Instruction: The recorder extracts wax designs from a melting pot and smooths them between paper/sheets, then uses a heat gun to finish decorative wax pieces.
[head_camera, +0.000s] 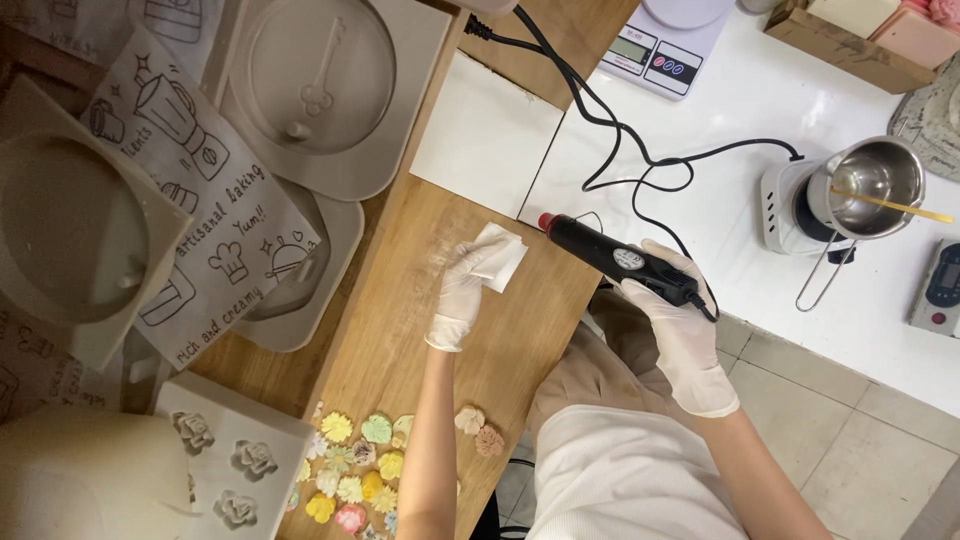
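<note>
Left grip pinches one white tissue; right grip wraps one black heat gun; two pink flowers lie below the left grip.

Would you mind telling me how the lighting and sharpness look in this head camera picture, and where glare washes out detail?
Head view: bright, even light, soft shadows; the white counter is nearly blown out, and the steel pot shows glare; both gloved hands, left hand on a white cloth, right hand holding the black heat tool, look sharp.
</note>
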